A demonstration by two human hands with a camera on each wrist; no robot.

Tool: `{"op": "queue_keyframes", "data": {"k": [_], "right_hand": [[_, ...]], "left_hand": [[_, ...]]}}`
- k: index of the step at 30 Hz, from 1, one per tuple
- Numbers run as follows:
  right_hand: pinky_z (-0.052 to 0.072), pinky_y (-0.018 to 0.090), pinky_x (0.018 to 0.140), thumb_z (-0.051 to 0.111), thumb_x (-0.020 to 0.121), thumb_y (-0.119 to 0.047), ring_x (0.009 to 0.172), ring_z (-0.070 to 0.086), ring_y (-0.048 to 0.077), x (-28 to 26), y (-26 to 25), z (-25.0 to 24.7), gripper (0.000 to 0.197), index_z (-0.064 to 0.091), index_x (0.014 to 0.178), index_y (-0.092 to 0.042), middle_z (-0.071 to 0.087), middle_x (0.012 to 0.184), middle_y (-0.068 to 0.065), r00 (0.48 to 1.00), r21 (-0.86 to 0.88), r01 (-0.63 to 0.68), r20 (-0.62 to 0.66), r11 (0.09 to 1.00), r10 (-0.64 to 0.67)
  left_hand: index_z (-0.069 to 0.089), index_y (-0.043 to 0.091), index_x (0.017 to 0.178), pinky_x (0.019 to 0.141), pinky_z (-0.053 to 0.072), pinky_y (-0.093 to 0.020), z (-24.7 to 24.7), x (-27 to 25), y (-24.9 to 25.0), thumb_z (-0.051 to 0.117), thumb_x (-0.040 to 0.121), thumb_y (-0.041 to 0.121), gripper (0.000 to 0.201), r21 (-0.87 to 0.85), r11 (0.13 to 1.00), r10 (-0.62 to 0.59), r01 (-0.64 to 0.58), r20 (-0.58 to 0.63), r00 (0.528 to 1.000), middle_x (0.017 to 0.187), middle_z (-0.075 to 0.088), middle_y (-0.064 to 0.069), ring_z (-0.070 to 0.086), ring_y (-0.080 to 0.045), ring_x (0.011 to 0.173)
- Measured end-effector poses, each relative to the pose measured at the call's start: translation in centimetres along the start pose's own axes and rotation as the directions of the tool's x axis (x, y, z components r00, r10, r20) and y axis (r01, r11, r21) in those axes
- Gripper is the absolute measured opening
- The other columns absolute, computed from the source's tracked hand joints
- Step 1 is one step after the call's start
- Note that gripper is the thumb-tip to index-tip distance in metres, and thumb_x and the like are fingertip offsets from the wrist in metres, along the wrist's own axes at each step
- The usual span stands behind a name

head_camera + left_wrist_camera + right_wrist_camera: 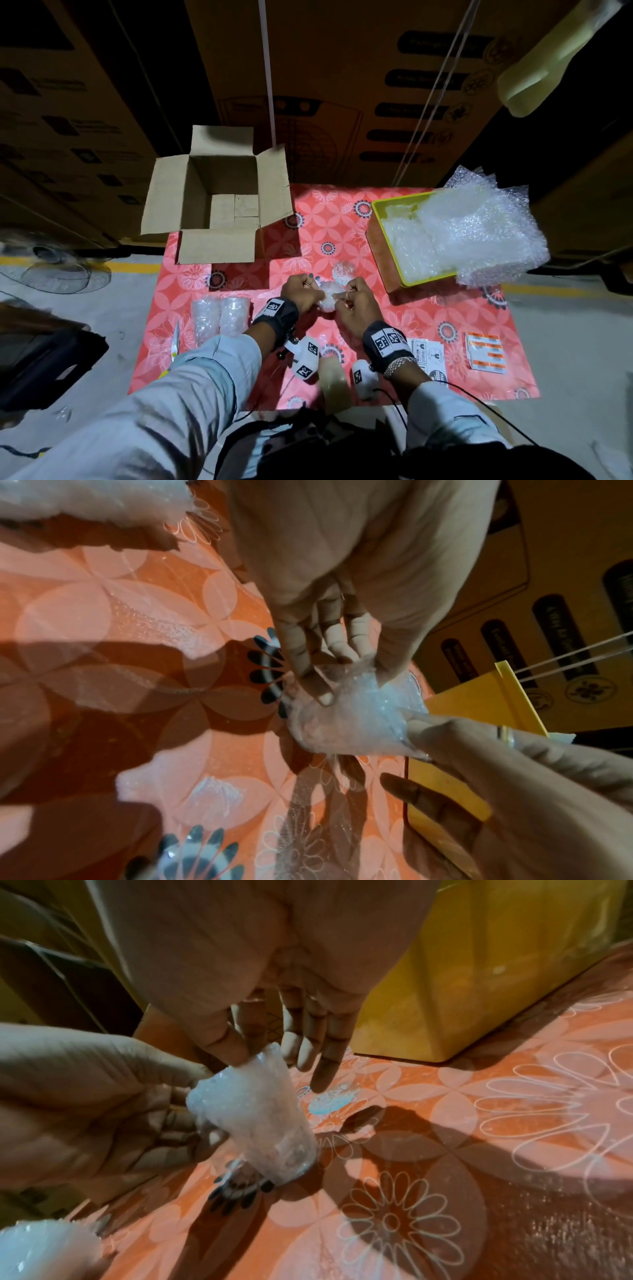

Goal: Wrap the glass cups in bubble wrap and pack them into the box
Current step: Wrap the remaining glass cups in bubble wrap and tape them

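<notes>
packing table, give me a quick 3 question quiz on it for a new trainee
1. True or false: the cardboard box already holds wrapped cups.
2. What are the left hand and right hand both gripping? A) scissors B) a cup in bubble wrap C) a sticker sheet
3. Fill in: the spare bubble wrap sits in a ____ tray.

Key
1. False: its inside looks bare.
2. B.
3. Yellow. It stands at the table's far right; two wrapped cups lie left of the left hand.
</notes>
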State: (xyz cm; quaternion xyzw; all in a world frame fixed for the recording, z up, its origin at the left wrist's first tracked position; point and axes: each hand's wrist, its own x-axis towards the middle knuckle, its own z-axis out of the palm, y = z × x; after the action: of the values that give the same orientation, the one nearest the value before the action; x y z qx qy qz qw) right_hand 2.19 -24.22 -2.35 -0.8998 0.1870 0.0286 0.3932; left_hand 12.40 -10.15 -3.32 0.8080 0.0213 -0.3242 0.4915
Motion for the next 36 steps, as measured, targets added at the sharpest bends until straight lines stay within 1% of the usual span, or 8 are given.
{"op": "queue_keyframes", "data": {"k": [3,6,14,22,25,28,32,36], "right_hand": [[0.055,0.022,0.091,0.08,0.085,-0.012,0.103,0.064,0.018,0.0,-0.1,-0.3,0.028,0.072,0.108,0.003,0.047,0.131,-0.005,0.998,0.096,-0.023,0.068,0.995,0.016],[0.061,0.023,0.075,0.086,0.076,0.001,0.1,0.068,0.018,-0.6,-1.0,-0.8,0.035,0.068,0.105,-0.007,0.051,0.137,-0.006,0.989,0.19,-0.072,0.138,0.979,0.046],[0.047,0.004,0.064,0.077,0.074,0.018,0.088,0.063,0.013,-0.8,-1.6,-1.5,0.032,0.059,0.088,-0.004,0.065,0.115,0.013,0.993,0.221,-0.083,0.099,0.972,0.063],[0.049,0.004,0.069,0.071,0.076,0.024,0.095,0.059,0.003,-0.7,-0.9,-1.8,0.027,0.061,0.099,0.015,0.054,0.12,0.012,0.989,0.243,-0.02,0.147,0.97,-0.016],[0.056,0.02,0.088,0.071,0.076,0.023,0.118,0.061,0.025,-0.3,0.2,-1.9,0.035,0.067,0.096,-0.006,0.048,0.132,0.001,0.994,0.214,0.018,0.102,0.977,-0.04],[0.053,0.033,0.103,0.074,0.076,0.019,0.119,0.061,0.026,-0.6,0.9,-2.4,0.043,0.068,0.094,-0.019,0.05,0.134,0.0,0.993,0.167,0.08,0.074,0.983,-0.094],[0.052,0.02,0.098,0.08,0.077,0.012,0.117,0.06,0.018,-1.9,0.6,-3.1,0.034,0.071,0.096,-0.015,0.052,0.134,0.003,0.994,0.201,0.106,0.019,0.974,-0.112],[0.059,0.03,0.09,0.081,0.079,0.006,0.107,0.067,0.017,-5.1,0.2,-3.2,0.024,0.073,0.095,-0.011,0.06,0.121,0.003,0.999,0.363,0.033,-0.046,0.931,-0.017]], "left_hand": [[0.065,0.011,0.065,0.064,0.06,-0.041,-0.7,-0.1,-0.5,0.074,0.078,-0.003,0.021,-0.11,0.994,-0.01,0.017,0.058,0.998,0.065,0.064,-0.011,0.062,-0.024,0.059],[0.067,0.002,0.074,0.056,0.059,-0.03,-1.5,-0.6,-1.2,0.061,0.081,-0.019,0.023,-0.167,0.986,0.042,-0.03,0.072,0.996,0.069,0.065,-0.014,0.063,-0.024,0.061],[0.073,0.006,0.081,0.076,0.059,-0.034,-1.6,-1.0,-1.8,0.072,0.072,-0.023,0.03,-0.146,0.974,0.177,-0.17,0.031,0.984,0.076,0.072,-0.008,0.067,-0.02,0.071],[0.07,0.012,0.077,0.071,0.054,-0.041,-1.9,-1.2,-2.0,0.065,0.073,-0.026,0.039,-0.141,0.967,0.216,-0.211,0.021,0.976,0.059,0.062,0.004,0.059,-0.02,0.066],[0.068,0.01,0.081,0.075,0.059,-0.04,-2.7,-1.6,-2.0,0.065,0.074,-0.029,0.039,-0.135,0.97,0.206,-0.204,-0.004,0.979,0.077,0.066,-0.007,0.064,-0.023,0.077],[0.066,0.006,0.083,0.068,0.06,-0.027,-3.7,-2.3,-2.5,0.067,0.076,-0.028,0.035,-0.156,0.966,0.202,-0.204,-0.029,0.979,0.081,0.06,-0.015,0.061,-0.024,0.08],[0.067,0.01,0.081,0.066,0.06,-0.035,-4.7,-3.3,-3.6,0.07,0.076,-0.023,0.034,-0.139,0.975,0.165,-0.172,-0.061,0.985,0.071,0.058,-0.012,0.061,-0.021,0.068],[0.069,0.009,0.082,0.078,0.06,-0.04,-4.8,-4.5,-5.3,0.076,0.072,-0.021,0.033,-0.135,0.982,0.132,-0.134,-0.023,0.991,0.064,0.064,0.0,0.061,-0.02,0.069]]}}
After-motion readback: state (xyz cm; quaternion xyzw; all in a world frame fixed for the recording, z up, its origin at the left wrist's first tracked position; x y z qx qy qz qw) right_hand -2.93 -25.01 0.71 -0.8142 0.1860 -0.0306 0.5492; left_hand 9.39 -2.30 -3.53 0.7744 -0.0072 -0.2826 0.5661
